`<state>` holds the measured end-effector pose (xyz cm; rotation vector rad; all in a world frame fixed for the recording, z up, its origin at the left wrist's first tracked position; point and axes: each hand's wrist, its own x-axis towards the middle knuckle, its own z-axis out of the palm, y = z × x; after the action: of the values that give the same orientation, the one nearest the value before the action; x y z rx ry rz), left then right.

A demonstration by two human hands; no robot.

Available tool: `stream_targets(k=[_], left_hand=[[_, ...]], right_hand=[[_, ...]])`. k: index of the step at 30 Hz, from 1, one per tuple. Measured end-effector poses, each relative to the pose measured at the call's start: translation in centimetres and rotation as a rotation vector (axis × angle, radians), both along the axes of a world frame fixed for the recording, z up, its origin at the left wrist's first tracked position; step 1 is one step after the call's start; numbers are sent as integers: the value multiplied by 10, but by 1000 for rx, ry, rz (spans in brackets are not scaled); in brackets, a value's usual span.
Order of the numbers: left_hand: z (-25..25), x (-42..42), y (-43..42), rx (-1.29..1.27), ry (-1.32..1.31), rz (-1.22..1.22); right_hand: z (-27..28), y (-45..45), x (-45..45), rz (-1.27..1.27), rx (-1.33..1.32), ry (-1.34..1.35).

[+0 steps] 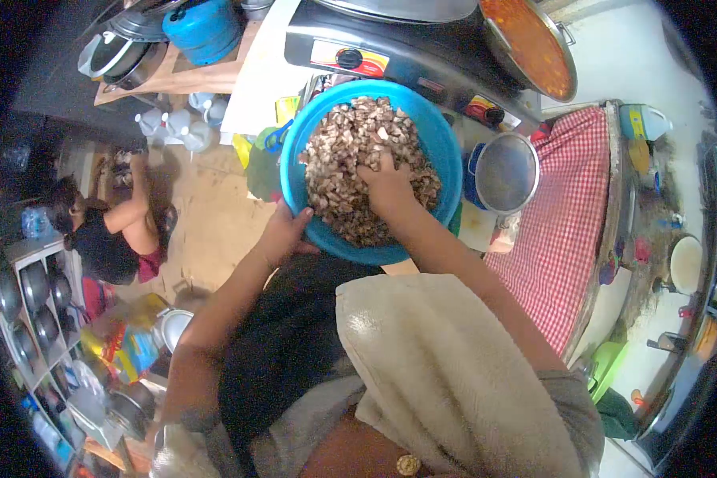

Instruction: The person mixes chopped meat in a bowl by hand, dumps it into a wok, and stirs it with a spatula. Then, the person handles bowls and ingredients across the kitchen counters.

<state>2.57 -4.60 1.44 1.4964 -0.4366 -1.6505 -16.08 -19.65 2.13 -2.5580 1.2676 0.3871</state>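
Observation:
A blue plastic basin is in front of me, filled with small chopped pieces, pale and brown; whether they are mushroom or meat I cannot tell. My left hand grips the basin's lower left rim, thumb on the edge and the other fingers mostly hidden beneath. My right hand rests in the chopped pieces right of the middle. Its thumb and a finger are spread apart, while other fingertips are partly sunk among the pieces.
Beyond the basin stands a gas stove, with a pan of orange-red stew at its right. A round-topped container and a red checked cloth lie to the right. At left, another person is low near the floor.

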Motion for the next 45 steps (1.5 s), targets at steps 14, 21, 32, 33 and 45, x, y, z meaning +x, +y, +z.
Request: stream_targets(k=[14, 21, 32, 33, 45], left_hand=[[-29, 3, 6, -46, -227, -64], [9, 1, 4, 16, -122, -17], [-24, -8, 9, -142, -351, 70], [-19, -9, 9, -135, -465, 68], [-35, -24, 7, -78, -742, 237]], right_hand=[[-42, -100, 12, 59, 279, 168], [87, -83, 20, 196, 647, 144], [25, -70, 147, 669, 131, 346], [27, -68, 152, 666, 158, 337], [73, -71, 124, 552, 244, 276]])
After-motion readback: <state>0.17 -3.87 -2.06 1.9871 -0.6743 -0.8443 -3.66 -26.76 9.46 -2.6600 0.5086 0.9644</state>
